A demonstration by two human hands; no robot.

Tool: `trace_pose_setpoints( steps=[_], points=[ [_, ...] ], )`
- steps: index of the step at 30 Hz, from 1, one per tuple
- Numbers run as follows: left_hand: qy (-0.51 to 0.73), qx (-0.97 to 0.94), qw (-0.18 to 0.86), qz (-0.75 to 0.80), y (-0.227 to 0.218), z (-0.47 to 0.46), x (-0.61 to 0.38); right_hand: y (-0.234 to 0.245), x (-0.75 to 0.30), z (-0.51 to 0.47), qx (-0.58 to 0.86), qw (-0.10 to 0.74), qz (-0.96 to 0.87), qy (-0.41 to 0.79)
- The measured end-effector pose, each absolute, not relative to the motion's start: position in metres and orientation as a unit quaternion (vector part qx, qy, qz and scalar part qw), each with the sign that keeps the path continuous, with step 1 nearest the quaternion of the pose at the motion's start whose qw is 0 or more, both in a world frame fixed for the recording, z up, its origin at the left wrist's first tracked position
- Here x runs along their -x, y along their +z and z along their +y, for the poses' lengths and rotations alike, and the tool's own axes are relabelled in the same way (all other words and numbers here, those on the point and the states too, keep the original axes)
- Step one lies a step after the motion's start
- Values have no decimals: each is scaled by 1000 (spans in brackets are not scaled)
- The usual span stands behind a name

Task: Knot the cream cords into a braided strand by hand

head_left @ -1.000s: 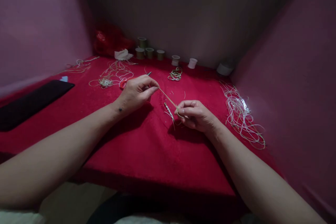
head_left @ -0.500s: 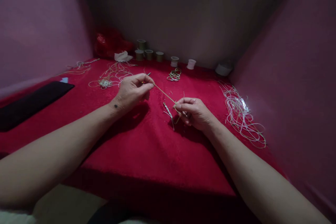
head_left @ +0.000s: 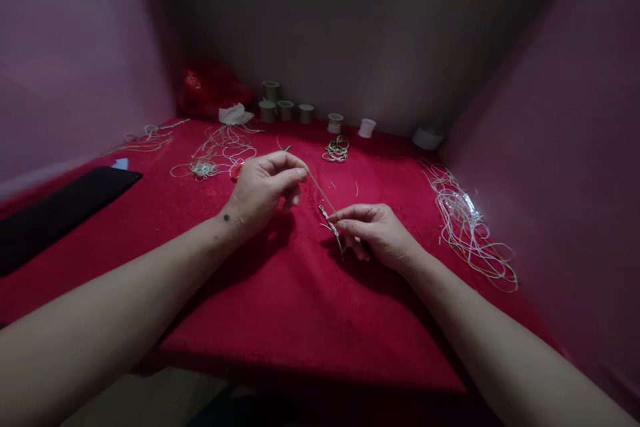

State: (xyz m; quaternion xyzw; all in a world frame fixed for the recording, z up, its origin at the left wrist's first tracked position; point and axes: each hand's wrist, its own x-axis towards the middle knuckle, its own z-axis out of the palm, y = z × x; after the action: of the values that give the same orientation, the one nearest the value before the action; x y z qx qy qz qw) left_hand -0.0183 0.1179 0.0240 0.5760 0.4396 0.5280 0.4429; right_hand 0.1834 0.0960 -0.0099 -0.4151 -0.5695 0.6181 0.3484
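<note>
A thin tan cord [head_left: 321,192] runs slantwise between my two hands above the red cloth. My left hand [head_left: 267,187] pinches its upper end between thumb and forefinger. Lower and to the right, my right hand [head_left: 377,232] pinches the other end, its remaining fingers curled beneath. Just left of my right fingertips lies a short braided cord piece [head_left: 330,221] with loose ends, partly hidden by that hand. Behind my left hand shows a bit of a red-handled tool [head_left: 235,172], mostly covered.
Several thread spools [head_left: 306,113] line the back wall. A small cord bundle [head_left: 337,149] lies before them. Tangled cords lie left [head_left: 204,170] and right [head_left: 470,227]. A black flat object [head_left: 70,213] rests at left, a red plastic bag [head_left: 210,90] behind.
Both hands have moved a little down and to the right, with the cord still between them. The loop at my right fingertips no longer shows. The view has shifted slightly.
</note>
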Motion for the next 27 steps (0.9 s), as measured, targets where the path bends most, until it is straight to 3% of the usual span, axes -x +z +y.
trace_pose_setpoints(
  steps=[9,27],
  points=[
    [549,-552,496,385,19,122,23,-8,-182,93,438,358,-562,603],
    [506,-535,482,474,18,143,37,-9,-182,94,413,367,-544,632]
  ],
)
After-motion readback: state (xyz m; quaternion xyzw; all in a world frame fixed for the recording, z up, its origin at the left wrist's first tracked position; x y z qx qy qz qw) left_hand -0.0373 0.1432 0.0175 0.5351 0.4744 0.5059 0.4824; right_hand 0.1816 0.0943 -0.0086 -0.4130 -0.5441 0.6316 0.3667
